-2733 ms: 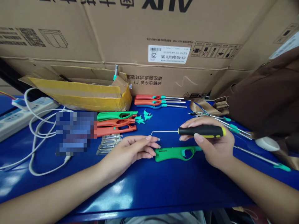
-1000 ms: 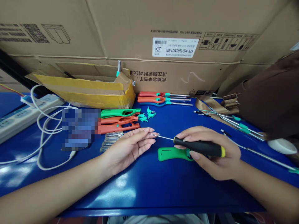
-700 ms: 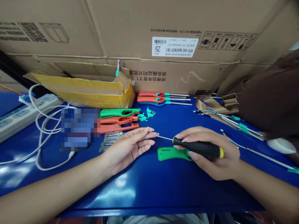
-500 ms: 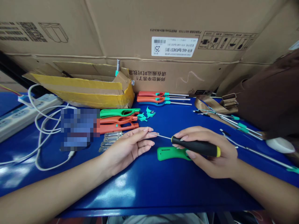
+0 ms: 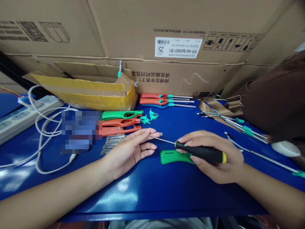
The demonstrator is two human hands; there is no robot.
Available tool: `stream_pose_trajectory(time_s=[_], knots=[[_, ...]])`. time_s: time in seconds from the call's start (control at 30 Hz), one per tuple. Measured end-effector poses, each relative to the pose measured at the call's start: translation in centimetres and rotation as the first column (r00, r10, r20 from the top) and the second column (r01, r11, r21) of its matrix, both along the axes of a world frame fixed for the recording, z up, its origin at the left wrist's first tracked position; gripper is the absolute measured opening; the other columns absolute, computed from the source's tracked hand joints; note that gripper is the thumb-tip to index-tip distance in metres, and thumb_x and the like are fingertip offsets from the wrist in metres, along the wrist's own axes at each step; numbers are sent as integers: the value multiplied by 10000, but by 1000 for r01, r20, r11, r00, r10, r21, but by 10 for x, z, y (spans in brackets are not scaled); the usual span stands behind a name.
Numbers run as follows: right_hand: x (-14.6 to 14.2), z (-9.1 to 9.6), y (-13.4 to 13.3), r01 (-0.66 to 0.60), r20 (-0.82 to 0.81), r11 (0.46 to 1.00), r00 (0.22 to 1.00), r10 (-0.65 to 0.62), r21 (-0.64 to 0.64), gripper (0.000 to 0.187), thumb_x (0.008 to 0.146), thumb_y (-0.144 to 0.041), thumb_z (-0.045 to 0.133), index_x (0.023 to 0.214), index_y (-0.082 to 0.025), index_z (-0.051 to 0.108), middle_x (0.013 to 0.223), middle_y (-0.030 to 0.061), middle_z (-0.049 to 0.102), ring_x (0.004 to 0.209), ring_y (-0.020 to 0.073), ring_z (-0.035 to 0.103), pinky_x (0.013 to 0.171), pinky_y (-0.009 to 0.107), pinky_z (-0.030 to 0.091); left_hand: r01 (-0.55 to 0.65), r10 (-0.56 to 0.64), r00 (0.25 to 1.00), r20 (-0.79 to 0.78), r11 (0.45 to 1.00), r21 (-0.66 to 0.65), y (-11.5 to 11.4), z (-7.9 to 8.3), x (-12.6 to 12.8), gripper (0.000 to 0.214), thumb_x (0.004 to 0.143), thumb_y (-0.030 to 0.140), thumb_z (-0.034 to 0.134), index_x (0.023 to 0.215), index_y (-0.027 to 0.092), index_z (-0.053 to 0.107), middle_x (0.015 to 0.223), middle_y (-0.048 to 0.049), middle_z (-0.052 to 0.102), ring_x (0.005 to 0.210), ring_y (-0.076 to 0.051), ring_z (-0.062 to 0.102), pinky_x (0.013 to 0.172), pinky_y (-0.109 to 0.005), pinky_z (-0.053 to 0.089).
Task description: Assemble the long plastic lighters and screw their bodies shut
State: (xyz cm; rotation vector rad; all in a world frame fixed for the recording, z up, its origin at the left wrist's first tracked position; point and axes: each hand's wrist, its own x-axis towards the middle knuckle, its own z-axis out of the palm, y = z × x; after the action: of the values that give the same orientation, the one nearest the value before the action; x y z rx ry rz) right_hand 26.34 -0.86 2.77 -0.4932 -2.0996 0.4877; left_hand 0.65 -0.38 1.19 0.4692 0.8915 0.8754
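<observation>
1. Right grip (image 5: 230, 151): was wrapped round a black-and-yellow screwdriver's (image 5: 201, 151) handle.
2. Left grip (image 5: 130, 149): was half-curled at the tip; what, if anything, it pinched could not be told.
3. Green casing (image 5: 175, 157): lay on the surface (image 5: 166, 190), partly behind the right grip.

Soft, rather dim light leaves whitish glare on the glossy blue worktop (image 5: 166, 194), while dark brown fabric (image 5: 274, 98) at right sinks into shadow. Wide-angle stretching marks the edges, pixel blocks mask a patch at left, and small print on the brown cardboard box (image 5: 124, 31) blurs.
</observation>
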Motion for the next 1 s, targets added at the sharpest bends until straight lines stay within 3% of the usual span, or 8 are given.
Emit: stream_pose_trajectory(time_s=[0.57,1.0], knots=[[2,1,0,0,24,999,1000,-1,52,397,842,-28,680,1217,-158,666,1082,151,769,1012,213,757,868,312,649,63,-65,998,17,996,57,-1,-5,-3,185,1065,199,516,1094,151,692,1286,-95,747,704,-95,755,674,-202,652],[1,1,2,46,-29,998,999,-45,36,422,827,-44,693,1219,-202,683,1036,118,781,983,245,762,808,364,678,68,-68,998,-15,996,56,-1,-3,-2,185,1055,150,522,1073,132,705,1131,-85,797,669,-89,747,650,-184,644]])
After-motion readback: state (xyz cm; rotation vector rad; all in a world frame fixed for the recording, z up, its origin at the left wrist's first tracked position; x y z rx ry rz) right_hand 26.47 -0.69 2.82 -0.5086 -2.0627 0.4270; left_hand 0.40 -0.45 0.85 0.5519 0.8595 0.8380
